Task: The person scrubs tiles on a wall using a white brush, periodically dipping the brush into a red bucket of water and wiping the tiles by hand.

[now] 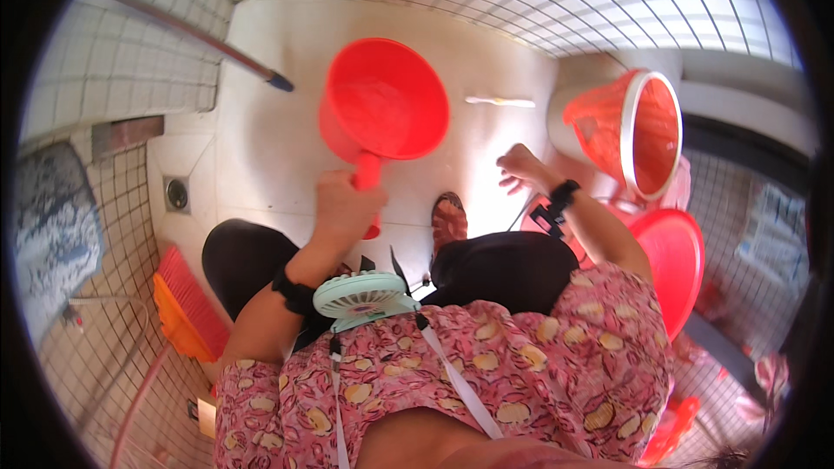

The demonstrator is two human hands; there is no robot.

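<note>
My left hand (346, 208) grips the handle of a red plastic water dipper (384, 104), its wide mouth tilted up towards me above the floor. Inside it I make out a pale sheen, but whether that is water I cannot tell. To the right, my right hand (523, 169) hovers with loosely bent fingers and nothing visible in them. Just beyond that hand a white and yellow toothbrush (500, 102) lies on the tiles. Beside it stands a waste bin (627, 130) with a white rim and a red bag liner.
A red basin (674, 267) is by my right side. On the left are an orange broom head (189, 306), a floor drain (176, 194) and a pole (195, 32) slanting in from the wall. A mint-green fan (361, 296) hangs at my chest.
</note>
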